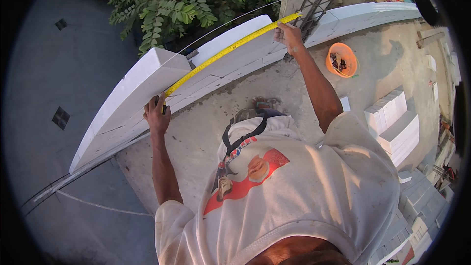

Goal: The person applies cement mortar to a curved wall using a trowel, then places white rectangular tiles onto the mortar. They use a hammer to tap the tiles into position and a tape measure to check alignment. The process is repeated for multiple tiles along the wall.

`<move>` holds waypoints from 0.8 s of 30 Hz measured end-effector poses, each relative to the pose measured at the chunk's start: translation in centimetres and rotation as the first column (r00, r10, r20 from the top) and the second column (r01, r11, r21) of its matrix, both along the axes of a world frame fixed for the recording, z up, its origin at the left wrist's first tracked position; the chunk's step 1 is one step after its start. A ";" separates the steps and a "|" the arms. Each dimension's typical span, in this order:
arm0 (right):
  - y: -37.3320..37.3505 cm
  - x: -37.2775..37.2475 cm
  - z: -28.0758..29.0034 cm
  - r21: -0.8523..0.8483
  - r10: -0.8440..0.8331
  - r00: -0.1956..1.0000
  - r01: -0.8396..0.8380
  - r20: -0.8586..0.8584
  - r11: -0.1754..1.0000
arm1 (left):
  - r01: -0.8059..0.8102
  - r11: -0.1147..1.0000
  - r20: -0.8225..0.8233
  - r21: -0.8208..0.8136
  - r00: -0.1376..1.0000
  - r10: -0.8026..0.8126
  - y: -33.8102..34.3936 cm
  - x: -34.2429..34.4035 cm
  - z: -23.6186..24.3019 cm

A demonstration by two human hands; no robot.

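A yellow tape measure [235, 45] is stretched along the top of a low white block wall [235, 71]. My left hand [157, 113] is closed around the dark tape case at the left end, beside a raised white block [142, 78]. At the far end, my right hand [289, 37] pinches the blade close to its tip, beside the upright steel rebar cage [319, 0]. The blade spans the lower stretch of wall between the raised block and the cage. A thin string line [216, 28] runs above the wall.
An orange bucket [342, 60] with dark items in it stands on the concrete floor [196, 142] to the right. Stacked white blocks [394, 122] lie further right. Leafy branches [196, 2] hang beyond the wall, and a lower grey surface [98, 68] spreads at left.
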State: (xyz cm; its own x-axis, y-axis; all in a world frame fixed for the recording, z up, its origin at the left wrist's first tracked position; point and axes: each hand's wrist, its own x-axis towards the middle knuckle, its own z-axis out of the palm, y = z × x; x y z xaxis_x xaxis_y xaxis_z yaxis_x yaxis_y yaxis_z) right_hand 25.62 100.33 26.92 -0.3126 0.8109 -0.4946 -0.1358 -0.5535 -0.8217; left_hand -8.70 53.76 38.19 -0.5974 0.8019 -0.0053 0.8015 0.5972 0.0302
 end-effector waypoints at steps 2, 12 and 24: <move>0.0 -0.2 0.0 0.002 -0.020 1.000 0.020 0.023 1.000 | -0.010 1.000 -0.003 -0.009 1.000 0.010 -0.3 -0.2 0.0; 0.0 -0.4 -1.1 0.125 0.021 0.998 -0.029 0.060 0.992 | -0.019 1.000 -0.007 -0.024 1.000 0.019 0.2 -0.5 0.3; -0.2 -0.9 -1.6 0.188 -0.006 0.993 -0.016 0.116 0.982 | -0.008 1.000 0.029 0.015 1.000 0.007 0.5 -0.4 -0.8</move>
